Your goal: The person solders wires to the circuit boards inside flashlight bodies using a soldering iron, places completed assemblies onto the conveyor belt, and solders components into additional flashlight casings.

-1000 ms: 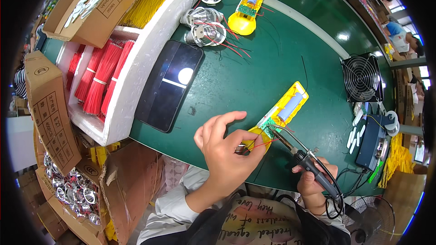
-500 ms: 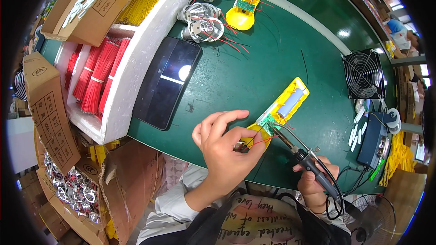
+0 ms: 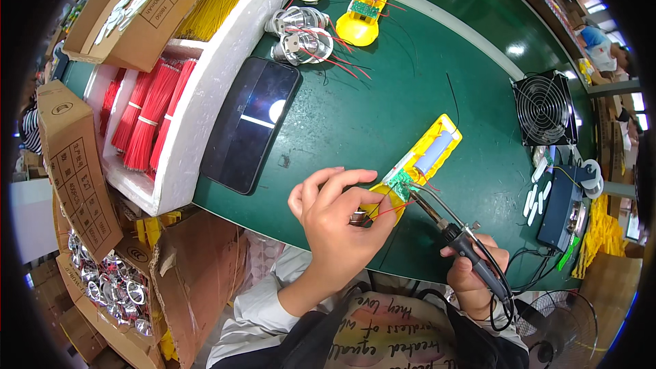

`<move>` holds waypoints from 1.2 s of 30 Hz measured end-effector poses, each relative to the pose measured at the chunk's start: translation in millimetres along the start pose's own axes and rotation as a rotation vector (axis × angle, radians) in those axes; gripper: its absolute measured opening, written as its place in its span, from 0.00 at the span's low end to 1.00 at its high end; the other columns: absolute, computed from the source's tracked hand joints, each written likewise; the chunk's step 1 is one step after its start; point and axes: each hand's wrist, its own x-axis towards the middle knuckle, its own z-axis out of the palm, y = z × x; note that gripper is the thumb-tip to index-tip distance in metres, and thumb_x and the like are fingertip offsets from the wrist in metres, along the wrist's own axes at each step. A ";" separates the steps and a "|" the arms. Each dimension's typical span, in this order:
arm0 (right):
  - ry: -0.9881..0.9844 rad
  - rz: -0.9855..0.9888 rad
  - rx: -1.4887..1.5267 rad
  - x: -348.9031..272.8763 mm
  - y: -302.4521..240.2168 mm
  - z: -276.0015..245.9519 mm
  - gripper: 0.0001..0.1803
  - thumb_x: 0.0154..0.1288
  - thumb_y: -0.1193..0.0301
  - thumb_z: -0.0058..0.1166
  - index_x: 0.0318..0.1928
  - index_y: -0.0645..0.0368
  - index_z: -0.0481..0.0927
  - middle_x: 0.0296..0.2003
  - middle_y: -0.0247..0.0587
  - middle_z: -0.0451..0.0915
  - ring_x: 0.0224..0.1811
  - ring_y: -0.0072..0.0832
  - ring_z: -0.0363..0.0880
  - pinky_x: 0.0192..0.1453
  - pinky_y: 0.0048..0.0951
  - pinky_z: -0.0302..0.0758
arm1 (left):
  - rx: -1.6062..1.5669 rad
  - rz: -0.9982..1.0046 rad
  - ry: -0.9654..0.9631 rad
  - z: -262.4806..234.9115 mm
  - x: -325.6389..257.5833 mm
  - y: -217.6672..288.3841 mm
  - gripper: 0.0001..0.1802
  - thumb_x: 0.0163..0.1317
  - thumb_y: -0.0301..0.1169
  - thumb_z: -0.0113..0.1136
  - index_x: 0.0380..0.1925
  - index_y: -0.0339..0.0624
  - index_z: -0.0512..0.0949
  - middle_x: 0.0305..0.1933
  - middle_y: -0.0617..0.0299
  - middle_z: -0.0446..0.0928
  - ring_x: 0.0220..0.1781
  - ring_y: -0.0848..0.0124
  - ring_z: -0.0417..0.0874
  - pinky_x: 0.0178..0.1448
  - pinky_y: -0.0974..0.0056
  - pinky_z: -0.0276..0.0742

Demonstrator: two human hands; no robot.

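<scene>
- Left hand (image 3: 340, 222): fingers curled, pinching thin red wire (image 3: 391, 210) at the near end of the long yellow plastic casing (image 3: 418, 166) on the green table (image 3: 383, 96);
- Right hand (image 3: 473, 275): fist closed round the black-handled soldering iron (image 3: 451, 229), tip angled onto the casing's small green circuit board (image 3: 400, 182).

Bright, even overhead light. Glare spots on green table (image 3: 383, 116) at 2 o'clock and on the dark phone screen (image 3: 249, 123) near centre. Shadows soft, short. Centre sharp; strong fisheye bending w/ black vignette round the rim, esp. 9 o'clock.
</scene>
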 end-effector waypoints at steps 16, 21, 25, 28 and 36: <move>0.018 -0.036 0.019 2.4 5.6 5.5 0.17 0.54 0.59 0.58 0.23 0.61 0.80 0.22 0.38 0.79 0.27 0.27 0.76 0.34 0.25 0.72 | -0.028 0.019 0.039 3.2 0.5 -1.2 0.08 0.35 0.27 0.65 0.15 0.48 0.74 0.34 0.74 0.77 0.43 0.67 0.72 0.51 0.58 0.52; -0.005 -0.056 -0.041 7.0 0.5 5.0 0.18 0.54 0.58 0.59 0.23 0.62 0.80 0.21 0.38 0.79 0.26 0.27 0.77 0.32 0.24 0.73 | -0.019 0.020 0.049 5.2 -0.2 -2.6 0.08 0.36 0.27 0.66 0.15 0.48 0.74 0.32 0.75 0.78 0.42 0.67 0.72 0.51 0.58 0.52; 0.034 -0.060 -0.008 3.2 5.7 5.8 0.18 0.54 0.58 0.58 0.23 0.62 0.80 0.21 0.38 0.79 0.26 0.27 0.77 0.31 0.24 0.73 | -0.007 0.012 0.038 2.9 0.8 1.9 0.07 0.36 0.24 0.64 0.16 0.46 0.75 0.32 0.70 0.78 0.41 0.67 0.73 0.53 0.60 0.54; 0.002 -0.074 -0.060 4.9 1.7 3.1 0.17 0.54 0.59 0.59 0.23 0.62 0.80 0.22 0.38 0.79 0.26 0.27 0.77 0.31 0.24 0.73 | -0.006 0.013 0.034 3.4 0.6 1.1 0.07 0.36 0.24 0.64 0.16 0.47 0.75 0.32 0.70 0.78 0.41 0.67 0.73 0.53 0.60 0.54; -0.054 -0.146 -0.087 -1.9 3.7 -6.7 0.13 0.53 0.65 0.59 0.25 0.64 0.80 0.24 0.40 0.79 0.27 0.27 0.77 0.32 0.24 0.73 | 0.003 0.027 0.047 3.9 0.0 0.9 0.07 0.36 0.24 0.64 0.16 0.47 0.75 0.31 0.70 0.78 0.41 0.68 0.73 0.53 0.59 0.54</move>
